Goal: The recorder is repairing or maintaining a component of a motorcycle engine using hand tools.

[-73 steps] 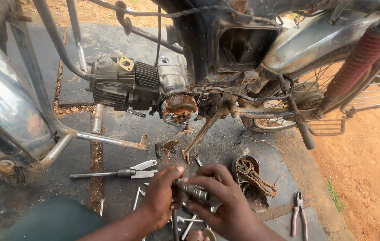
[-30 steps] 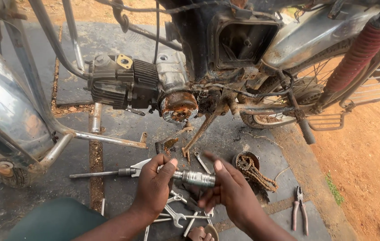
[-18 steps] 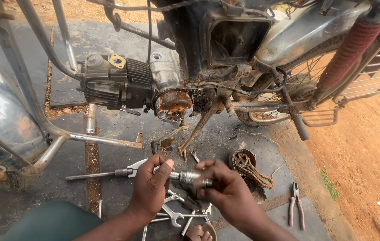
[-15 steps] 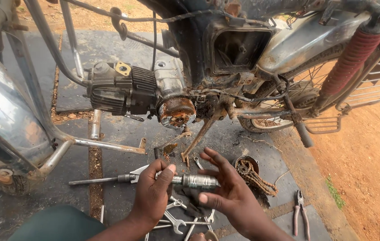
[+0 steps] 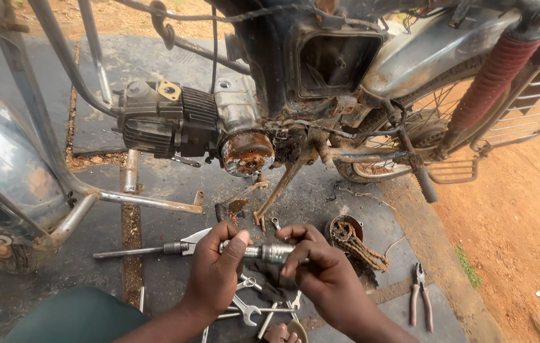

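An open-air roadside repair spot: a stripped motorcycle [image 5: 320, 82] with a rusty engine [image 5: 206, 124] stands on oily paving [image 5: 124, 57], spanners [image 5: 247, 308] and pliers [image 5: 421, 302] scattered near its edge, red dirt [image 5: 524, 216] beyond.

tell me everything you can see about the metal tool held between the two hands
The metal tool is a slim silvery cylinder with a knurled socket-like section, lying level above the dark pavement. The left hand pinches its left end with thumb on top; the right hand grips its right end with curled fingers. It looks like worn, greasy steel. Loose spanners lie on the ground beneath it.
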